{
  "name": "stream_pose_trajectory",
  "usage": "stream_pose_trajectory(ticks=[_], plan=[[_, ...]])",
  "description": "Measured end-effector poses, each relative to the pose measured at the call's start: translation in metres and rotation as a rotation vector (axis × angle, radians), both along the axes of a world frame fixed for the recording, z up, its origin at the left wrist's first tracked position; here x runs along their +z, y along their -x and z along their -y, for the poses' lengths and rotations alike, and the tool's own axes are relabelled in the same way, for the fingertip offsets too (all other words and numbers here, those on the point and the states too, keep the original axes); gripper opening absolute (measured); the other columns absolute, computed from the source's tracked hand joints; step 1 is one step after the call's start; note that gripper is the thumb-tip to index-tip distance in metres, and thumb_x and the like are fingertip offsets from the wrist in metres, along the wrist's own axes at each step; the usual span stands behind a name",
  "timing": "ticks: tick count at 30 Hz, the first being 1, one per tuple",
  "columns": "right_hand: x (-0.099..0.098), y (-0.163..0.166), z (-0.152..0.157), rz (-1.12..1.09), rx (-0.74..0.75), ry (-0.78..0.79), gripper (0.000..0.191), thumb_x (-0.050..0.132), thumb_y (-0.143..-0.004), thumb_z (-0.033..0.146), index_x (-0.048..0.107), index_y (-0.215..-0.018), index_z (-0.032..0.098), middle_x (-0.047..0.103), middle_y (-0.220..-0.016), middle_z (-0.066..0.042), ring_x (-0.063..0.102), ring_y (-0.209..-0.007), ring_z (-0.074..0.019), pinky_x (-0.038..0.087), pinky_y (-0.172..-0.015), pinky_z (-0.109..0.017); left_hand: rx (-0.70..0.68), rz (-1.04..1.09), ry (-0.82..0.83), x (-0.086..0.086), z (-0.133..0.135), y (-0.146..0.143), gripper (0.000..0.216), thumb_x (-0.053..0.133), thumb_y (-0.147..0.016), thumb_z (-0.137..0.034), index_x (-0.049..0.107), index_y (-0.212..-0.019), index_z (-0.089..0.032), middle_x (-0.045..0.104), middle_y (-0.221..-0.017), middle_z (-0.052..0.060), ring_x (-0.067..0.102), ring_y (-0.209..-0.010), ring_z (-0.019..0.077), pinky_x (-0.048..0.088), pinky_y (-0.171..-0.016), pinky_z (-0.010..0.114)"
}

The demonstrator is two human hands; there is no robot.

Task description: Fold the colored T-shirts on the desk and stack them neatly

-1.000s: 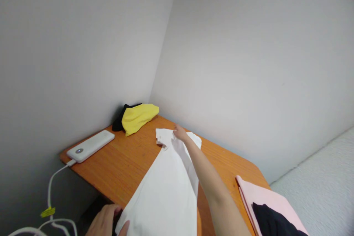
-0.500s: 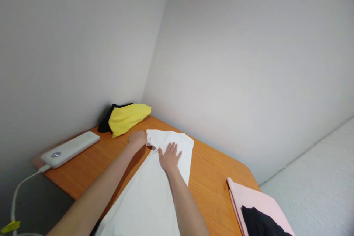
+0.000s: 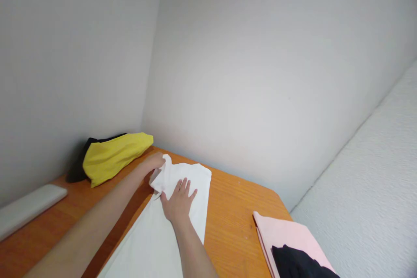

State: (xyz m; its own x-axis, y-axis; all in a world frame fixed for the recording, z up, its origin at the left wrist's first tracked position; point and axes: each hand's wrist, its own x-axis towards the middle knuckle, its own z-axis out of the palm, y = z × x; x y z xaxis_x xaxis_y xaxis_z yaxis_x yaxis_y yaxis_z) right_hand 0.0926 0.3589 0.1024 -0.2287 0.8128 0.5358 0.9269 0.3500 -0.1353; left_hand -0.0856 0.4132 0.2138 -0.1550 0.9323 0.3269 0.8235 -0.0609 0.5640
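A white garment (image 3: 148,230), probably a shirt, lies lengthwise across the wooden table, its near end running out of the bottom of the view. At its far left edge my left hand (image 3: 155,161) grips a lifted, bunched flap of the fabric; the fingertips are partly hidden by the cloth. My right hand (image 3: 178,204) lies flat on the garment to the right of that flap, fingers spread, pressing on the cloth without gripping it.
A yellow cloth (image 3: 117,156) with a black cloth (image 3: 78,163) behind it sits against the left wall. At left lies a white power bank (image 3: 32,208). Folded pink fabric (image 3: 289,232) with a black cloth (image 3: 298,263) on it is on the right of the wooden table (image 3: 234,208).
My left hand has raised the far left flap of the white garment, which now stands up off the table. My right hand stays flat on the cloth. The view has turned to the right.
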Motion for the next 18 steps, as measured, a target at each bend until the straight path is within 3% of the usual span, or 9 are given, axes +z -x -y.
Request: stream_pose_trajectory(ticks=[2, 5, 8, 11, 13, 15, 18], plan=[[0.006, 0.000, 0.005, -0.010, 0.001, 0.016, 0.086, 0.031, -0.093, 0.067, 0.029, -0.153, 0.005, 0.017, -0.160, -0.022, 0.011, -0.149, -0.0390, -0.003, -0.113, -0.068, -0.098, 0.009, -0.030, 0.008, -0.002, -0.023, 0.035, 0.059, -0.095, -0.038, 0.059, -0.122, -0.015, 0.063, -0.117, 0.009, 0.064, -0.099, 0.0204, 0.057, -0.085, 0.041], [0.016, -0.003, 0.015, 0.003, 0.038, 0.042, 0.070, 0.039, -0.094, 0.060, 0.038, -0.151, 0.019, 0.029, -0.158, -0.014, 0.016, -0.148, -0.0383, -0.002, -0.114, -0.067, -0.284, 0.012, -0.053, 0.012, 0.000, -0.052, 0.036, 0.057, -0.096, -0.041, 0.059, -0.121, -0.015, 0.065, -0.111, 0.008, 0.066, -0.092, 0.0182, 0.057, -0.081, 0.038], [0.023, -0.009, 0.026, 0.036, 0.086, 0.100, 0.058, 0.041, -0.096, 0.055, 0.042, -0.149, 0.029, 0.038, -0.155, -0.010, 0.021, -0.148, -0.0342, 0.000, -0.115, -0.066, -0.384, -0.029, -0.067, 0.003, 0.013, -0.054, 0.033, 0.056, -0.096, -0.041, 0.062, -0.115, -0.014, 0.066, -0.110, 0.008, 0.065, -0.097, 0.0199, 0.055, -0.087, 0.042], [0.023, -0.018, 0.042, 0.072, 0.095, 0.210, 0.061, 0.032, -0.098, 0.057, 0.047, -0.146, 0.022, 0.038, -0.155, -0.013, 0.021, -0.148, -0.0340, 0.006, -0.117, -0.061, -0.457, -0.108, -0.053, -0.020, 0.036, -0.036, 0.029, 0.061, -0.092, -0.034, 0.065, -0.113, -0.015, 0.069, -0.117, 0.009, 0.064, -0.108, 0.0222, 0.050, -0.098, 0.041], [0.020, -0.024, 0.057, 0.093, 0.095, 0.263, 0.069, 0.031, -0.097, 0.060, 0.044, -0.148, 0.015, 0.031, -0.157, -0.016, 0.016, -0.149, -0.0345, 0.009, -0.119, -0.058, -0.524, -0.174, -0.034, -0.041, 0.056, -0.026, 0.041, 0.069, -0.081, -0.026, 0.065, -0.120, -0.018, 0.066, -0.130, 0.009, 0.061, -0.119, 0.0229, 0.047, -0.103, 0.035], [0.016, -0.032, 0.077, 0.109, 0.125, 0.293, 0.076, 0.034, -0.096, 0.061, 0.036, -0.151, 0.008, 0.021, -0.160, -0.019, 0.009, -0.151, -0.0343, 0.009, -0.120, -0.055, -0.566, -0.242, -0.038, -0.065, 0.077, -0.024, 0.060, 0.070, -0.073, -0.019, 0.060, -0.132, -0.020, 0.054, -0.146, 0.009, 0.050, -0.134, 0.0240, 0.041, -0.110, 0.031], [0.007, -0.044, 0.116, 0.132, 0.219, 0.339, 0.080, 0.038, -0.096, 0.059, 0.024, -0.155, 0.007, 0.008, -0.162, -0.019, 0.001, -0.151, -0.0334, 0.005, -0.121, -0.054, -0.552, -0.330, -0.087, -0.093, 0.101, -0.030, 0.062, 0.055, -0.084, -0.017, 0.047, -0.145, -0.019, 0.031, -0.159, 0.011, 0.029, -0.148, 0.0256, 0.026, -0.120, 0.042]])
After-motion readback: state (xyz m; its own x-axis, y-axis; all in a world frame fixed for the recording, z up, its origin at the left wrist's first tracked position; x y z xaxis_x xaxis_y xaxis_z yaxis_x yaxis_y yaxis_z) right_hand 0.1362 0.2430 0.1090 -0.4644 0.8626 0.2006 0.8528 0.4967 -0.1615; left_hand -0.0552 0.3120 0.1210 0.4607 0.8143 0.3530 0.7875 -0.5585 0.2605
